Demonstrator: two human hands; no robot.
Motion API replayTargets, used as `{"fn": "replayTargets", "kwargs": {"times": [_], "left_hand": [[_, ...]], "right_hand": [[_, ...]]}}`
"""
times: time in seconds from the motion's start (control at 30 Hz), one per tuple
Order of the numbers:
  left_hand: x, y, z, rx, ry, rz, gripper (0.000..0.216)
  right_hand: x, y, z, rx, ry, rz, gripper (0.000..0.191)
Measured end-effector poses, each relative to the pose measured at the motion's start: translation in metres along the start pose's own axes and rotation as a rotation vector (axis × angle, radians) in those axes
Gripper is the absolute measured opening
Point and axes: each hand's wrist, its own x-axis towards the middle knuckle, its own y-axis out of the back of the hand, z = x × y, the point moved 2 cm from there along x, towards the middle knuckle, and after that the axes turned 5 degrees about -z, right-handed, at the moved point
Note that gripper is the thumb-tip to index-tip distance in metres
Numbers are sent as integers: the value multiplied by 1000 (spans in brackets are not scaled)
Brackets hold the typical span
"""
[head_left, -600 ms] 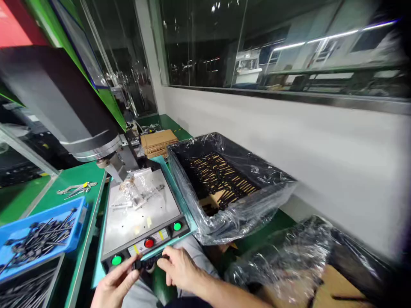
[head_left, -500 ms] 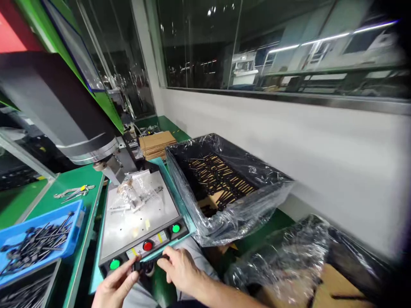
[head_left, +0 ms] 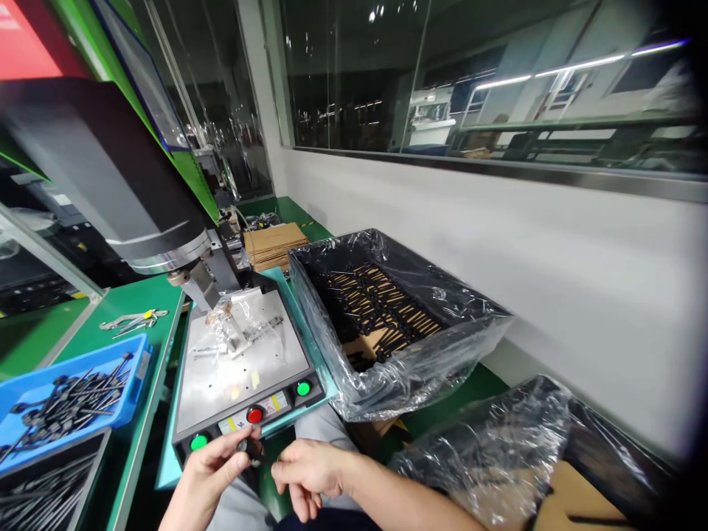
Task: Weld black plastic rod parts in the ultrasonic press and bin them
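Observation:
My left hand pinches a small black part just below the front edge of the press machine's control panel. My right hand sits close beside it on the right, fingers loosely curled and apart from the part, with nothing visible in them. The panel carries two green buttons and a red button. Both hands hover over my lap.
A plastic-lined box of black and tan parts stands right of the machine. Another plastic-covered carton lies at lower right. A blue tray of black pins sits at left, with pliers behind it. The press head overhangs the metal plate.
My right hand has let go of the black part and dropped slightly lower. The left hand now holds the part alone, a little higher. The camera shifted slightly.

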Motion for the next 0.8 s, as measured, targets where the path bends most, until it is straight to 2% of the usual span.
{"fn": "replayTargets", "kwargs": {"times": [0.17, 0.4, 0.5, 0.6, 0.67, 0.73, 0.8], "left_hand": [[10, -5, -3, 133, -65, 30, 47], [27, -4, 12, 304, -403, 227, 41], [35, -1, 15, 137, -431, 260, 40], [39, 2, 18, -159, -417, 315, 50], [40, 4, 19, -296, -418, 355, 53], [40, 7, 18, -317, -402, 379, 42], [40, 8, 16, -283, -384, 378, 31]], "right_hand": [[6, 4, -2, -96, 30, 233, 25], [16, 0, -28, -59, 137, 332, 34], [16, 0, -48, -58, 154, 373, 36], [12, 5, -64, -213, 110, 313, 36], [8, 14, -74, -344, 155, 428, 35], [5, 22, -83, -423, 311, 639, 35], [7, 24, -89, -415, 472, 727, 38]]}}
